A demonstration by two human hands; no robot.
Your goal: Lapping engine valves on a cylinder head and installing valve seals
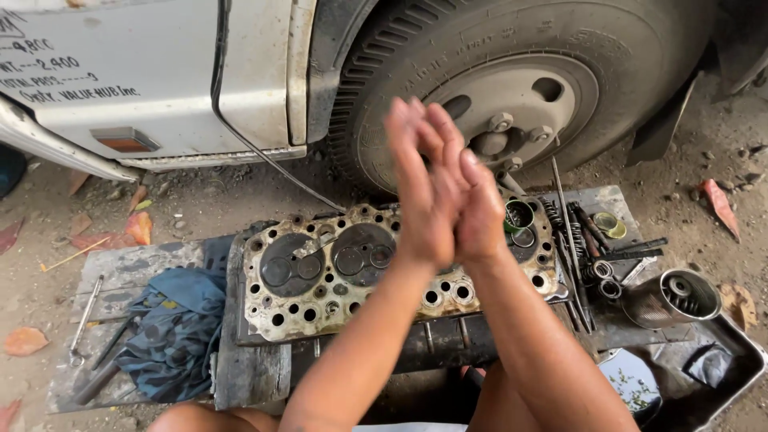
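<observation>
- 2 hands: left hand (418, 180) and right hand (480, 210), palms pressed together, frame centre
- 1 cylinder head (320, 276) on boards, just below centre toward 7 o'clock
- 4 round combustion recesses on it, 2 partly hidden by the hands
- 1 truck wheel (512, 96) at 12 to 1 o'clock; 4 lug nuts showing, others hidden
- 1 blue rag (180, 332) at 8 o'clock
- 1 wrench (82, 318) at 8 o'clock, left of rag
- 1 metal cup (676, 298) lying on its side, 4 o'clock
- 1 dark tray (732, 364) at 5 o'clock
- several valve springs (596, 272) at 3 o'clock, exact count unclear
- 1 long rod (565, 208) at 2 to 3 o'clock
</observation>
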